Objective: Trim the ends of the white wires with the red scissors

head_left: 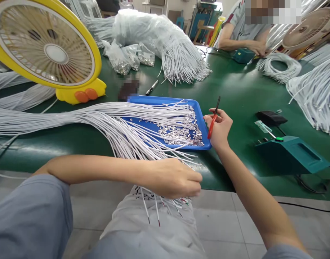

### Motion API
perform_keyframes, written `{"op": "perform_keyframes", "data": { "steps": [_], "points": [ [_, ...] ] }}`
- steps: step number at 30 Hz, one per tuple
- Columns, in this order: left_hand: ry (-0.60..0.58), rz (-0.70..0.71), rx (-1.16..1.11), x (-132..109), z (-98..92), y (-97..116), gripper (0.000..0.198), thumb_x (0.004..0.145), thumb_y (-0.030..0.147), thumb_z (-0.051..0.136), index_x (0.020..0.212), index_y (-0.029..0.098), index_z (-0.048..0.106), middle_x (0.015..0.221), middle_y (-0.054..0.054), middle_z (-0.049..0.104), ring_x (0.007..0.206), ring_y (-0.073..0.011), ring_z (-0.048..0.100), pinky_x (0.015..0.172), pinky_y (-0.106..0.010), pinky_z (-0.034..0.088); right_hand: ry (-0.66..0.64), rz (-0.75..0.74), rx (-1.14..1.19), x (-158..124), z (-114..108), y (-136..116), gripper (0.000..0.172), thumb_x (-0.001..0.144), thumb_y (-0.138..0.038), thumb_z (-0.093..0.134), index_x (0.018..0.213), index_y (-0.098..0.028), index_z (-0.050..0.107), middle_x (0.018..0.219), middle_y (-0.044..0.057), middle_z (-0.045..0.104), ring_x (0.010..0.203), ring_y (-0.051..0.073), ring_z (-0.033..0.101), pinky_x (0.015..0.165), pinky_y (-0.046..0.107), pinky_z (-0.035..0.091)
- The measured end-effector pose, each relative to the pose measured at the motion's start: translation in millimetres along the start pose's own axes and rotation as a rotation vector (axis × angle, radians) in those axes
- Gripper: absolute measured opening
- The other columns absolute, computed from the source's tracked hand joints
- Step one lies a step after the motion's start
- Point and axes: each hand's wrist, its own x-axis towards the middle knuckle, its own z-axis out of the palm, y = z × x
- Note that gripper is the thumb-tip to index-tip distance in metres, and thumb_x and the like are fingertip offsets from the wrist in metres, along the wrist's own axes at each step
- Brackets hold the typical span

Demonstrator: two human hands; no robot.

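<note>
Near edge of the green surface point(240, 93) runs under my left hand point(173, 178). Open room lies between the blue tray point(197, 109) and the teal box point(289, 154). Wires point(73, 117): thin, white, smooth, fanned from the left across the tray, ends hanging over the edge. Tray holds small shiny metal bits point(181, 131). Left hand closed over the wire ends at the edge. Right hand point(220, 131), just right of the tray, fingers curled round red-handled cutters point(213, 122), tip up.
</note>
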Motion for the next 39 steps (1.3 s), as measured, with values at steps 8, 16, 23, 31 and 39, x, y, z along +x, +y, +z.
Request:
{"op": "perform_keyframes", "data": {
  "steps": [8, 16, 23, 31, 39],
  "points": [
    [-0.075, -0.558, 0.268, -7, -54.0, -71, 0.026, 0.093, 0.023, 0.046, 0.085, 0.014, 0.070, 0.089, -0.009, 0.068, 0.081, -0.0157, 0.063, 0.069, -0.024, 0.045, -0.004, -0.010, 0.027, 0, 0, 3, 0.027, 0.064, -0.021, 0.067, 0.091, -0.020, 0.063, 0.065, -0.004, 0.064, 0.051, 0.009, 0.053, 0.049, 0.022, 0.041],
    [-0.483, -0.913, 0.528, -34, -69.1, -121, 0.029, 0.077, -0.002, 0.048, 0.094, 0.007, 0.070, 0.093, -0.020, 0.071, 0.087, -0.0253, 0.068, 0.072, -0.028, 0.045, 0.005, -0.010, 0.048, -1, 0, 0, 0.027, 0.063, -0.022, 0.068, 0.090, -0.020, 0.063, 0.064, -0.004, 0.063, 0.050, 0.009, 0.053, 0.048, 0.022, 0.041],
    [-0.476, -0.850, 0.505, -34, -67.5, -116, 0.031, 0.081, -0.003, 0.043, 0.094, 0.007, 0.069, 0.096, -0.018, 0.071, 0.090, -0.0243, 0.068, 0.076, -0.028, 0.047, 0.005, -0.017, 0.064, -2, 0, 1, 0.027, 0.064, -0.022, 0.067, 0.091, -0.020, 0.063, 0.065, -0.004, 0.063, 0.051, 0.008, 0.053, 0.049, 0.022, 0.041],
    [-0.447, -0.798, 0.498, -37, -68.2, -115, 0.028, 0.081, -0.003, 0.046, 0.091, 0.006, 0.071, 0.090, -0.018, 0.072, 0.089, -0.0230, 0.069, 0.076, -0.027, 0.048, 0.001, -0.014, 0.077, -4, 1, -3, 0.026, 0.064, -0.023, 0.067, 0.089, -0.019, 0.062, 0.063, -0.005, 0.062, 0.051, 0.008, 0.052, 0.049, 0.022, 0.040],
    [-0.386, -0.820, 0.571, -35, -69.9, -121, 0.028, 0.078, -0.002, 0.046, 0.086, 0.005, 0.071, 0.083, -0.019, 0.072, 0.083, -0.0260, 0.070, 0.071, -0.029, 0.049, 0.042, -0.006, 0.119, -2, -2, -10, 0.026, 0.062, -0.021, 0.066, 0.087, -0.019, 0.061, 0.060, -0.006, 0.061, 0.047, 0.007, 0.048, 0.046, 0.021, 0.039]
  ]
}}
